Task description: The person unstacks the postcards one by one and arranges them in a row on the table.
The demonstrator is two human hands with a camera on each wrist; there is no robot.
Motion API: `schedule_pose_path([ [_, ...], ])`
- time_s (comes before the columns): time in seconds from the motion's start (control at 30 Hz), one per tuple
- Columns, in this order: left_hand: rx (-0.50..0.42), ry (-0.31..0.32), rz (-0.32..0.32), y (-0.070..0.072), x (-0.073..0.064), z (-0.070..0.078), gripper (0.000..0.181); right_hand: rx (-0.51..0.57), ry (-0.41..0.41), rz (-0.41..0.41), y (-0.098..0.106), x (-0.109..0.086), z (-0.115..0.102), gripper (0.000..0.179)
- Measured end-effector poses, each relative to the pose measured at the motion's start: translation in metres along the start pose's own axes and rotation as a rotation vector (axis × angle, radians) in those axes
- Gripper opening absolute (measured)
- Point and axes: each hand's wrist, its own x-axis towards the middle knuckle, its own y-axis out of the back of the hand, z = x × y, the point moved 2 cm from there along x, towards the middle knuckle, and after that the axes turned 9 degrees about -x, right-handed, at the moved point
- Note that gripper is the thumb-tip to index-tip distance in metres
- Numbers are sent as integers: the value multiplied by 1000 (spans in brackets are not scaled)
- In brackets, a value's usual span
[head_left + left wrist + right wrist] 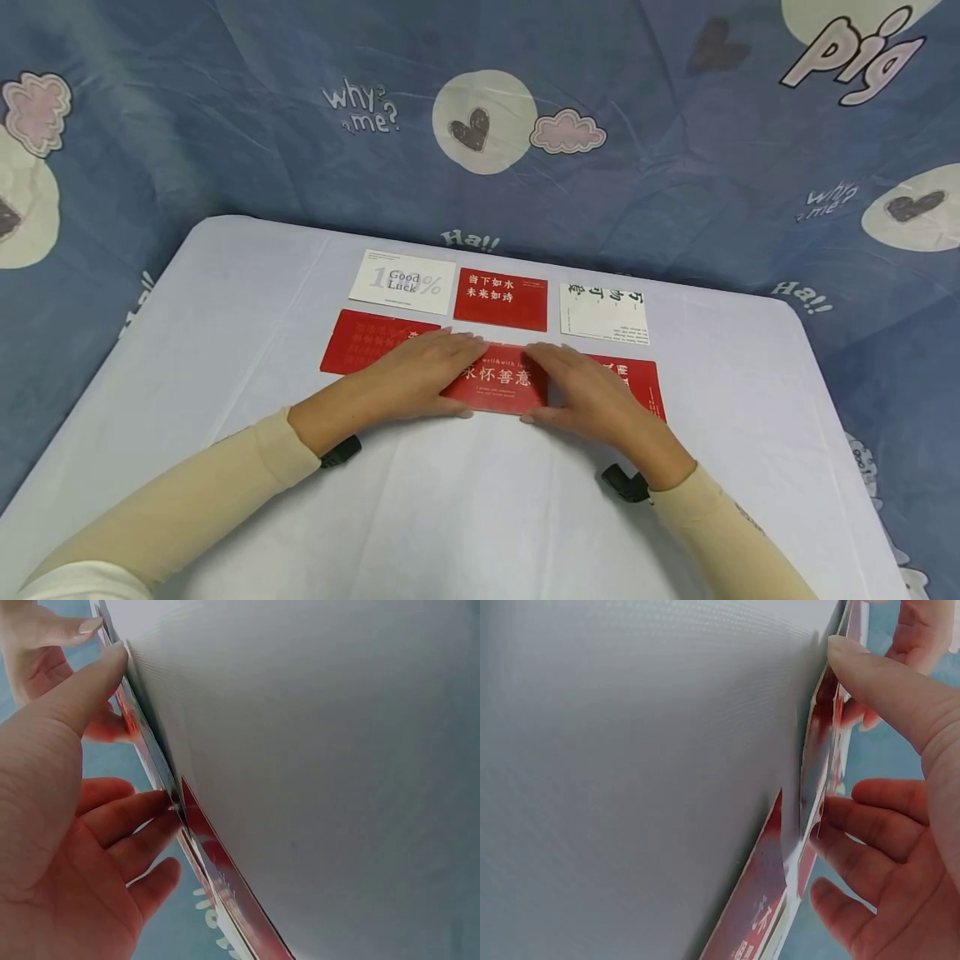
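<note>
In the head view a red card (498,387) with white characters lies in the middle of the near row, between both hands. My left hand (423,375) holds its left part, fingers at the far edge and thumb at the near edge. On its right part my right hand (588,392) holds it the same way. The right wrist view shows this card (815,765) edge-on, slightly bowed between thumb and fingers. A red card (367,342) lies partly under the left hand, and another red card (637,379) is partly hidden behind the right hand.
Behind, in a far row, lie a white "Good Luck" card (401,283), a red card (501,298) and a white card (603,317) with dark characters. A white cloth covers the table (450,517). A blue patterned curtain (300,167) hangs at its far edge.
</note>
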Motion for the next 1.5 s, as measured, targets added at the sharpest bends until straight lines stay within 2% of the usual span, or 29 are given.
schedule_pose_path([
  [0.37, -30, -7, 14, 7, -1, 2, 100, 17, -46, -13, 7, -2, -1, 95],
  [0.8, -57, 1, 29, 12, -4, 7, 100, 34, -55, 2, 17, -10, -4, 94],
  [1.2, -63, -31, 39, 6, -7, 28, 97, 23, -67, 11, 24, -36, -7, 96],
  [1.5, -74, -53, 54, -7, -3, 55, 96, -5, -95, 12, 28, -68, -4, 98],
])
